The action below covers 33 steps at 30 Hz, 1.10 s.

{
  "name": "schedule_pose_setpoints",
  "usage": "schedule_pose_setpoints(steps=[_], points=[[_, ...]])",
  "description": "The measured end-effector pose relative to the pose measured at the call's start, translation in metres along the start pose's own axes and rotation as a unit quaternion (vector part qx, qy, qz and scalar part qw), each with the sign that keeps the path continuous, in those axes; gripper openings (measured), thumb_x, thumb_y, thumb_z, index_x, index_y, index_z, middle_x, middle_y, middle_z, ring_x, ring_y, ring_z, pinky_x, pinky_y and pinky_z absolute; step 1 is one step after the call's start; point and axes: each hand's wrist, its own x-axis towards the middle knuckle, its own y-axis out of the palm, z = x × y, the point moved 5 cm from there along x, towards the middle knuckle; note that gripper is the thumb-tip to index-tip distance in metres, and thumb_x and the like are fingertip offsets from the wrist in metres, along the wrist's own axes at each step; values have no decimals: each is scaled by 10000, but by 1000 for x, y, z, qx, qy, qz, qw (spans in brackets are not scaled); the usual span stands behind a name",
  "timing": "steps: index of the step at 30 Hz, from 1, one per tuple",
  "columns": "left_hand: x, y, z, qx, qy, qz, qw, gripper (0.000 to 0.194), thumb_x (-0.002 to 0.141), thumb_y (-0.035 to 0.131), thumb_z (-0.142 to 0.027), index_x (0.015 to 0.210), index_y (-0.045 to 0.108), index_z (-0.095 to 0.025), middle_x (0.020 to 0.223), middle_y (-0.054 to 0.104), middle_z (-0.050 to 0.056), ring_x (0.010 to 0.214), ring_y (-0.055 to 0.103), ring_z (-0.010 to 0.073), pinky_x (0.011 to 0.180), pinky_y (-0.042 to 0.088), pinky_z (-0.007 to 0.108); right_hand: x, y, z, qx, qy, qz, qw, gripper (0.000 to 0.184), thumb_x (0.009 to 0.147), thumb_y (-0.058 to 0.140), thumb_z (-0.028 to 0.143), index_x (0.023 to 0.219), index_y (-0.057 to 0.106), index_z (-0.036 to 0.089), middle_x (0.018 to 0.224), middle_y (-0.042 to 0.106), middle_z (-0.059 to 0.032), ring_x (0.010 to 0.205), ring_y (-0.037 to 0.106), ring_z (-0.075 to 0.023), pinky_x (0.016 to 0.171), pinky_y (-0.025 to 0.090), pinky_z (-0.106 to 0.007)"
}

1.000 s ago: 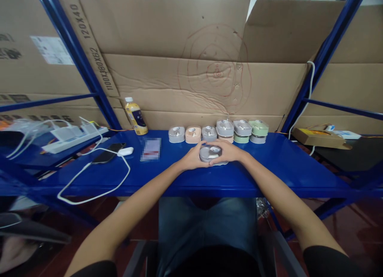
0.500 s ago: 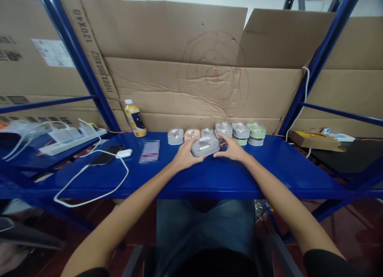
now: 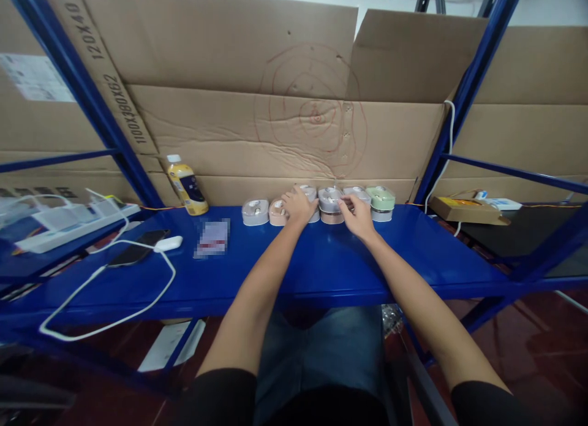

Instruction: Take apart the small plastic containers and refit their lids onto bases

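A row of small oval cases with clear lids stands along the back of the table; several are stacked in twos. My left hand (image 3: pixel 298 206) is closed around a grey case (image 3: pixel 307 192) that sits on another case, its fingers to the left and thumb to the right. Part of that stack is hidden behind the hand. My right hand (image 3: pixel 359 217) is open, fingers loosely bent, its fingertips at the right side of a grey case (image 3: pixel 330 199) on a pinkish-brown case (image 3: pixel 331 217). To the left are a peach case (image 3: pixel 278 213) and a single grey case (image 3: pixel 255 212).
A green-lidded case (image 3: pixel 380 198) tops the right end stack. A yellow bottle (image 3: pixel 187 186), a blurred packet (image 3: pixel 212 238), a phone (image 3: pixel 140 247) and a white cable (image 3: pixel 172 276) lie to the left. Cardboard (image 3: pixel 206 125) backs the blue table (image 3: pixel 312 273).
The grey case held above the table between both hands is now down on the row. Both hands moved back to the row, and the view shifted to the right.
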Motion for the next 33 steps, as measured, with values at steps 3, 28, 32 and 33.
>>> schedule_pose_setpoints(steps=[3, 28, 32, 33], points=[[-5, 8, -4, -1, -1, 7, 1000, 765, 889, 657, -542, 1405, 478, -6, 1357, 573, 387, 1321, 499, 519, 1076, 349, 599, 0, 0, 3, -6, -6, 1, 1000, 431, 955, 551, 582, 1036, 716, 192, 912, 755, -94, 789, 675, -226, 733, 563, -372], [29, -31, 171, 119, -134, 57, 982, 748, 796, 707, -557, 1406, 507, -174, 1407, 521, 292, 1273, 582, 465, 959, 517, 511, -4, 0, -1, -20, -9, 15, 1000, 412, 977, 530, 565, 980, 721, 200, 937, 769, -99, 813, 683, -244, 742, 557, -384], [23, -58, 163, 71, -123, 27, 990, 751, 833, 679, -538, 1426, 483, -122, 1406, 510, 317, 1281, 570, 480, 983, 508, 525, -5, 1, 0, -21, -6, 28, 999, 379, 975, 527, 527, 971, 721, 201, 932, 761, -101, 800, 682, -253, 738, 559, -401], [20, -67, 160, 54, -117, 4, 992, 756, 847, 666, -532, 1447, 465, -117, 1406, 511, 314, 1283, 570, 476, 1000, 502, 533, -5, 2, 1, -21, -5, 30, 999, 377, 974, 530, 525, 973, 719, 199, 933, 759, -103, 801, 681, -255, 741, 559, -405]])
